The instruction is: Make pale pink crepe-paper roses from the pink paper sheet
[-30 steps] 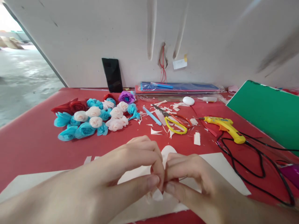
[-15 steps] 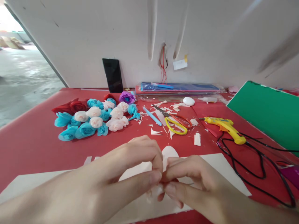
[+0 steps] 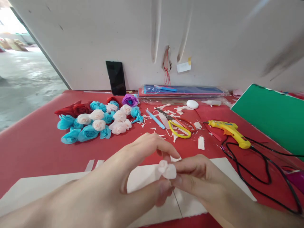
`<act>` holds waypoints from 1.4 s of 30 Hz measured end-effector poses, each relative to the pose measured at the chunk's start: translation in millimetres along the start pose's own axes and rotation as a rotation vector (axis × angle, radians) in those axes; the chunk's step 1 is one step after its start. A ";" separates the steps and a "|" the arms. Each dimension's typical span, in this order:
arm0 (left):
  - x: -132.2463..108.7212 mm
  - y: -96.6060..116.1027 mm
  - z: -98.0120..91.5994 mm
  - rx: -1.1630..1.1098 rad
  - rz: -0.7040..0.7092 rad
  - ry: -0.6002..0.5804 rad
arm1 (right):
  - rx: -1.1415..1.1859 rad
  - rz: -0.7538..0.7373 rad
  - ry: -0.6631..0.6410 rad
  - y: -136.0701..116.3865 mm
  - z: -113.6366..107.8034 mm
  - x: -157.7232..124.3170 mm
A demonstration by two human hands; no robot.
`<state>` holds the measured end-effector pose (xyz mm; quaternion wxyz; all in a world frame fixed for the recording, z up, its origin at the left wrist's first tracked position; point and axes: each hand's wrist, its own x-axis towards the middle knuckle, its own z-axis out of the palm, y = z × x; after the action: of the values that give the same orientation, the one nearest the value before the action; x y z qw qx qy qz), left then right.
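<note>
A small pale paper flower (image 3: 167, 171), a curled bud with a wider petal on its right side, is held up between my hands. My left hand (image 3: 116, 177) has its thumb and lower fingers closed at the flower's base, while the index finger arches over it to the far side. From the right, my right hand (image 3: 201, 180) pinches the petal side between thumb and fingers. Below the flower a thin dark line slants down; whether it is a stem or a mark on the paper, I cannot tell. A pale paper sheet (image 3: 42, 190) lies under both hands.
Left lie finished paper flowers (image 3: 87, 133) in blue, pink, red and purple. Ahead are scissors (image 3: 179, 129), a blue pen (image 3: 155, 119) and paper scraps. Right, a yellow glue gun (image 3: 229, 130) trails black cord (image 3: 263, 158) beside a green board (image 3: 273, 117). A phone (image 3: 116, 77) leans on the wall.
The flower has come up into view between my fingers, where it was mostly hidden before. My left index finger has lifted and arched away. A pale petal piece behind the hands is now mostly covered.
</note>
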<state>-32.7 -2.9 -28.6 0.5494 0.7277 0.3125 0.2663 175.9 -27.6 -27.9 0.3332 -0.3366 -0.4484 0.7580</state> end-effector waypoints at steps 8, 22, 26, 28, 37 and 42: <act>8.3 1.5 13.2 -0.193 -0.027 -0.007 | 0.127 -0.115 0.142 8.8 2.7 3.6; 12.1 -1.7 14.3 -0.567 -0.052 -0.092 | 0.061 -0.057 0.029 9.3 2.7 5.0; 12.4 -4.5 13.6 -0.651 -0.033 -0.128 | 0.066 -0.010 0.035 10.2 5.0 1.8; 12.1 -3.2 13.0 -0.645 -0.029 -0.142 | 0.051 0.018 0.044 11.9 4.8 0.1; 4.6 -3.1 9.4 -0.352 0.047 -0.094 | -0.034 -0.039 0.072 4.2 7.8 -1.0; 4.2 0.2 10.2 -0.330 0.087 -0.061 | -0.317 -0.133 0.175 0.8 10.0 -7.0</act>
<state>-22.5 -6.3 -30.8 0.6586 0.6483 0.2159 0.3152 171.5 -38.1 -23.4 0.3633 -0.4190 -0.5527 0.6221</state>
